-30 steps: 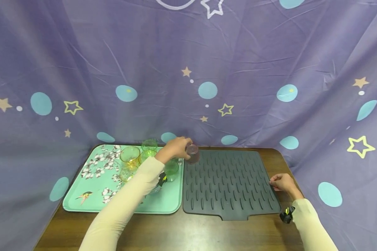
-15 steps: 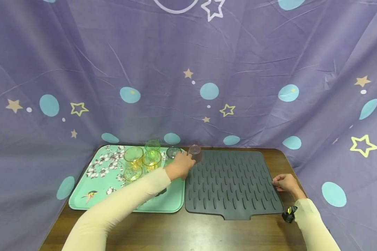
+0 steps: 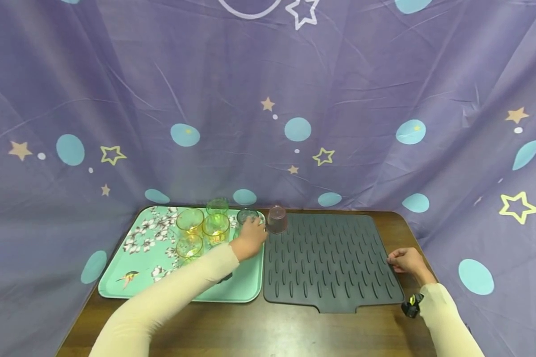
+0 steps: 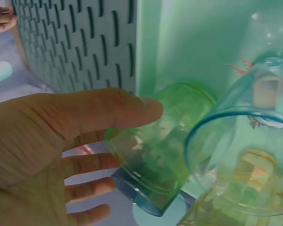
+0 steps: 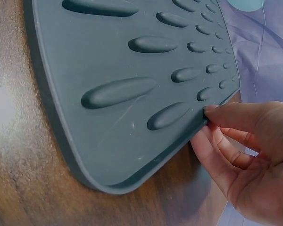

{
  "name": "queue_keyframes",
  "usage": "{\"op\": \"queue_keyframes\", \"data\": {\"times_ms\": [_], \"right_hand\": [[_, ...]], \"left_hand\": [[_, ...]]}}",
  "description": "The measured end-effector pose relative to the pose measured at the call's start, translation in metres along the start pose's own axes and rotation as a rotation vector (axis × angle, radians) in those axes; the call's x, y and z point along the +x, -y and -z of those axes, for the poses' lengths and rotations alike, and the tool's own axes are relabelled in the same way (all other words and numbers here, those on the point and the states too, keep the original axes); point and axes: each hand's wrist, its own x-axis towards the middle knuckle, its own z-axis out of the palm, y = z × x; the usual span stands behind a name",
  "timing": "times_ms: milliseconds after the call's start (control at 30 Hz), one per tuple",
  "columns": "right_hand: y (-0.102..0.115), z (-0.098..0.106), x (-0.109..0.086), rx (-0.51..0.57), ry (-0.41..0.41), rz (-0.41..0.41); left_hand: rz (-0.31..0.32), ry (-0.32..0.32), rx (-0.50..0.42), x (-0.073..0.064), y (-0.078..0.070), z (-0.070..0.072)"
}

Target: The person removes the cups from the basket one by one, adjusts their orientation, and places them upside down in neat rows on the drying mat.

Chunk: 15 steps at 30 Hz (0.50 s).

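My left hand (image 3: 250,240) is over the right side of the tray, its fingers straight and apart in the left wrist view. Its thumb lies at the rim of a green glass (image 4: 191,103); whether it touches is hard to tell. Just beyond stands a blue-grey glass (image 3: 247,213). A pale pink glass (image 3: 277,220) stands upside down on the far left corner of the dark grey drying mat (image 3: 326,258). At the mat's right edge, my right hand (image 3: 405,260) pinches the rim, thumb on top and fingers below.
Several yellow and green glasses, including a yellow glass (image 3: 190,221), stand on the mint floral tray (image 3: 129,255) left of the mat. A light blue glass (image 4: 233,106) is close to my left hand. Behind the wooden table (image 3: 250,329) hangs a purple curtain (image 3: 232,99).
My left hand let go of the pink glass on the mat and moved back left to the green glass on the tray. The right hand stays at the mat's edge.
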Motion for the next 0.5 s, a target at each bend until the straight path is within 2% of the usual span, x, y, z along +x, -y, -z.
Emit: {"op": "queue_keyframes", "data": {"times_ms": [200, 367, 500], "right_hand": [[0.0, 0.001, 0.0, 0.008, 0.001, -0.019], [0.0, 0.001, 0.0, 0.002, 0.002, -0.01], [-0.001, 0.001, 0.002, 0.006, 0.01, -0.007]], "left_hand": [[-0.008, -0.018, 0.165, 0.005, -0.011, -0.008], [-0.007, 0.03, 0.36, 0.008, -0.026, -0.011], [0.003, 0.074, 0.479, 0.011, -0.036, -0.014]]}}
